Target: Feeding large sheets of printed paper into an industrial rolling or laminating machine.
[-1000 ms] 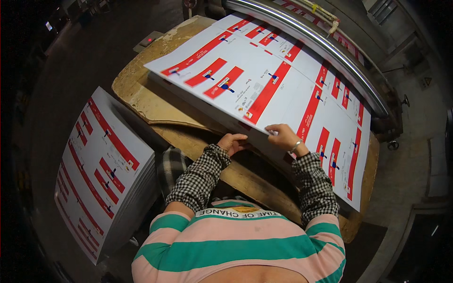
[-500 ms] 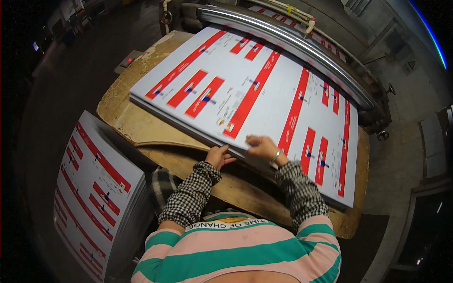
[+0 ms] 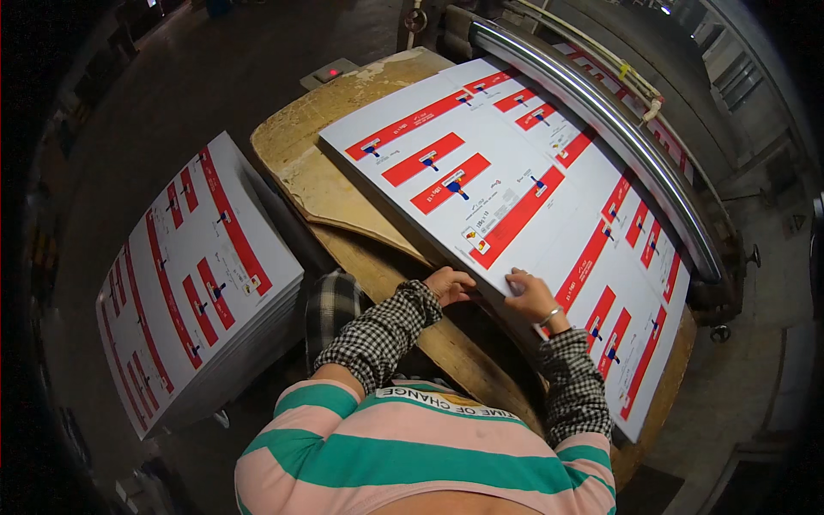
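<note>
Printed sheets (image 3: 524, 180): smooth paper, slight sheen. Table (image 3: 318, 172): rough, worn wood. Roller (image 3: 601, 120): polished metal. Sleeves (image 3: 378, 330): checked cloth.

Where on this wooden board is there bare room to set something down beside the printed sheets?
Bare wood shows on the wooden board left of the printed sheets, running from its far corner down toward the left hand. The near edge is crowded: both hands, the right hand too, grip the sheets there. The side stack is fully covered.

White printed sheets (image 3: 515, 184) with red bars and small blue marks, black-and-white checked sleeves (image 3: 382, 330), pink-and-green striped shirt (image 3: 421, 455), tan wooden surface (image 3: 318, 163)
</note>
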`<state>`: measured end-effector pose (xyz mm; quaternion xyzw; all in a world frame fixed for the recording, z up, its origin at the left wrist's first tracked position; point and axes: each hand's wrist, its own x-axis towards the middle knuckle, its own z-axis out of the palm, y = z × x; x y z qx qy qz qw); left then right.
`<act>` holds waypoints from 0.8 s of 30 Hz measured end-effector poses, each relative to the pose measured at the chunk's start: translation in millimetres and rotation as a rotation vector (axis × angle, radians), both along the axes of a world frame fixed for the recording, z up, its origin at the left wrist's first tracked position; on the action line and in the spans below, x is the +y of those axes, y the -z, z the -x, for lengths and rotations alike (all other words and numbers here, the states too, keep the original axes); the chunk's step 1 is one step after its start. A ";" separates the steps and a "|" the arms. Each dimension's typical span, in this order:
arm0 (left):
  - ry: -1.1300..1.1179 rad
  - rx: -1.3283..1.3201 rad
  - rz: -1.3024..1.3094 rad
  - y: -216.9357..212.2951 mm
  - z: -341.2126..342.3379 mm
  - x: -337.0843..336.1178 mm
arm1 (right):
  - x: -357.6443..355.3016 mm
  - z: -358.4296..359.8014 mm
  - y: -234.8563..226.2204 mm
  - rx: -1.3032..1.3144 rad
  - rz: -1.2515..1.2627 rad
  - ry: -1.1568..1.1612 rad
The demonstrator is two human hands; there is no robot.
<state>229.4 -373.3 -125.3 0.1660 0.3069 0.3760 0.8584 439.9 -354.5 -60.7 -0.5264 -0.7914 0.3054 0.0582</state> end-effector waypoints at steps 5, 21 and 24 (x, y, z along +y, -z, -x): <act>-0.209 0.155 0.148 -15.9 -28.1 7.9 | 5.9 -14.3 -52.3 0.344 -0.197 0.181; -0.120 0.206 0.004 -28.9 -50.6 56.3 | 102.2 -48.8 13.1 0.036 -0.174 0.599; -0.144 0.204 0.053 -19.5 -44.8 48.0 | 86.3 -23.6 16.7 0.058 -0.100 0.301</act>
